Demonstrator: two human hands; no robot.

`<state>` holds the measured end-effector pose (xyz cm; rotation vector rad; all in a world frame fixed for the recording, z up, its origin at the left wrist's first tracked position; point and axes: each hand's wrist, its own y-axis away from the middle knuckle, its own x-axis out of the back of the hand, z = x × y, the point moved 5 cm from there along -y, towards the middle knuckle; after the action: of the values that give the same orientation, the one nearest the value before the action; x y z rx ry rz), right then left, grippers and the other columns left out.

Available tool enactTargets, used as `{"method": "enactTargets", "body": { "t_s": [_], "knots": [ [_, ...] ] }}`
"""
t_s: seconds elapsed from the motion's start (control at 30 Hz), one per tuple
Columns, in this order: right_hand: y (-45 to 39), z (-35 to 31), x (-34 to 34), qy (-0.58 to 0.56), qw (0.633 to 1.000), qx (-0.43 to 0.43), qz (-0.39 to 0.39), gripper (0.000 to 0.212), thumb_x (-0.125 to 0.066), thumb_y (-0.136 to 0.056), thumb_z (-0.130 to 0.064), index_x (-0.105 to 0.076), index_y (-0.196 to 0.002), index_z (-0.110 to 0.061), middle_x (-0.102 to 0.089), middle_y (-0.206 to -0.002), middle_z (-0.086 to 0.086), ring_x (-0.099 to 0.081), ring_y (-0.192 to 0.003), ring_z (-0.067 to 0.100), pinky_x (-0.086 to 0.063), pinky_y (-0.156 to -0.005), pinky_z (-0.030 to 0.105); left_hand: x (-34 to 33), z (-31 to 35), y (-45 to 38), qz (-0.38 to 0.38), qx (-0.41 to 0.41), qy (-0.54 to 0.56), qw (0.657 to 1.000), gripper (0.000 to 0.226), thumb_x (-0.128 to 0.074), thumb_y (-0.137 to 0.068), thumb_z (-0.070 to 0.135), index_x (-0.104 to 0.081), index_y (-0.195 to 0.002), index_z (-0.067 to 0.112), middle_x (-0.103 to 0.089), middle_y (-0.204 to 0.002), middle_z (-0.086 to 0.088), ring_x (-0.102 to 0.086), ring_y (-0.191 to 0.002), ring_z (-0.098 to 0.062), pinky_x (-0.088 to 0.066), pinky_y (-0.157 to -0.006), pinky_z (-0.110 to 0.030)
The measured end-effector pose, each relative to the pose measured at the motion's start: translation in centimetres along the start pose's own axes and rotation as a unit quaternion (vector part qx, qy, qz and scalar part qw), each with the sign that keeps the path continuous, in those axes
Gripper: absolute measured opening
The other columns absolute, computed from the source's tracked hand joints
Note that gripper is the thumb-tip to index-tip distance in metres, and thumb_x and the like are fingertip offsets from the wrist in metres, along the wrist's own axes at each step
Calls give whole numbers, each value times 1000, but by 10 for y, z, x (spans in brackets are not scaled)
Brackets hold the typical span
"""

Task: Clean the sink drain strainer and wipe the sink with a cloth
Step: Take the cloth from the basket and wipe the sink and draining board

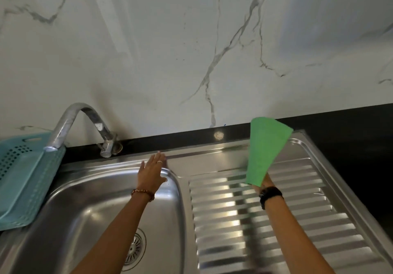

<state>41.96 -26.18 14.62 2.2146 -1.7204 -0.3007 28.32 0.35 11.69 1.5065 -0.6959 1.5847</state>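
The cloth (pixel 266 152), green and fanned out stiffly, stands up from the right hand (pixel 264 183), pinched at its lower corner; the fingers themselves are hidden behind the fabric, so I can only say they are closed on it. It hangs in the air above the ribbed draining board (pixel 276 220), not touching the metal. The left hand (pixel 151 174) is empty, its fingers (pixel 158 158) stretched flat and held together, reaching over the far right corner of the sink (pixel 89 199) toward the rim; whether the fingertips touch the steel I cannot tell.

Further out, the drain strainer (pixel 133 250) sits in its hole at the bottom of the basin, partly covered by the left forearm. The tap (pixel 74 123) arches over the back left corner with no water running, and a blue basket (pixel 23 176) rests tilted on the left edge. The dark desk (pixel 350 129) runs behind and to the right, below a marbled wall (pixel 191 50).

By my judgement the task is at an early stage: the strainer is in place and shows no sign of having been lifted, and the cloth has not met the basin. Cleaning the strainer and wiping the sink both look to remain.
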Motion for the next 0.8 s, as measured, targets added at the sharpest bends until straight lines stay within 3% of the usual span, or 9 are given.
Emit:
{"method": "enactTargets", "body": {
  "t_s": [0.03,0.1,0.17,0.27,0.33,0.43,0.6,0.73,0.8],
  "knots": [
    [-8,-3,-10,25,1000,13,2,33,-15,-103,-22,-48,-106,-21,-51,-108,4,-50,-99,14,-44,-88,26,0,-1,-4,12,4,-7,1000,74,-58,-89,29,-15,-147,17,-16,-157,-3,-19,-144,-17,-15,-118,-36],
    [-22,-6,-33,163,985,64,-2,45,-11,-103,-23,-12,-147,-18,-14,-156,9,-13,-144,26,-9,-118,50,0,-1,-9,40,1,-16,999,66,-58,-89,30,-25,-145,17,-28,-154,-2,-30,-140,-16,-20,-117,-34],
    [-36,6,-59,316,946,74,-5,51,-13,-102,-32,4,-148,-22,10,-158,10,9,-146,27,12,-114,56,-3,-6,-12,53,-8,-31,998,64,-60,-88,31,-30,-143,18,-35,-151,-2,-39,-136,-17,-23,-116,-35],
    [-41,37,-88,524,847,88,20,86,1,-80,-70,8,-148,-17,15,-154,23,9,-145,35,18,-107,61,-5,-10,-17,64,-20,-12,998,61,-67,-83,25,-42,-138,14,-48,-142,-6,-54,-123,-26,-32,-110,-39],
    [-38,45,-113,562,817,126,33,103,6,-69,-80,11,-147,-12,15,-152,27,8,-144,39,19,-103,58,-4,-11,-19,75,-25,-10,997,59,-70,-80,21,-47,-134,13,-54,-137,-7,-62,-112,-28,-35,-107,-39],
    [-19,58,-161,557,810,184,-2,85,-27,-88,-64,2,-148,-11,6,-153,30,2,-143,43,13,-109,55,-5,-15,-19,76,-14,-19,997,58,-69,-79,23,-48,-133,18,-52,-139,4,-66,-104,-21,-32,-106,-36],
    [30,62,-222,547,779,296,-85,56,-38,-87,-19,-35,-142,-8,-29,-149,24,-31,-138,38,-24,-113,53,-3,-15,-18,78,2,-41,996,33,-59,-85,25,-60,-118,22,-43,-144,17,-65,-100,-14,-29,-105,-33],
    [18,63,-204,539,750,333,-187,59,-38,-92,-7,-19,-147,-13,-12,-158,10,-10,-146,27,-3,-119,47,0,-11,-20,70,0,-61,996,41,-58,-86,33,-54,-126,25,-43,-144,16,-63,-105,-12,-24,-108,-36],
    [8,58,-180,559,741,329,-172,61,-37,-93,-9,-13,-148,-16,-7,-159,5,-8,-147,24,-3,-118,49,1,-8,-21,70,-5,-70,995,48,-59,-86,32,-47,-132,25,-47,-141,13,-64,-104,-14,-22,-109,-37]
  ]
}}
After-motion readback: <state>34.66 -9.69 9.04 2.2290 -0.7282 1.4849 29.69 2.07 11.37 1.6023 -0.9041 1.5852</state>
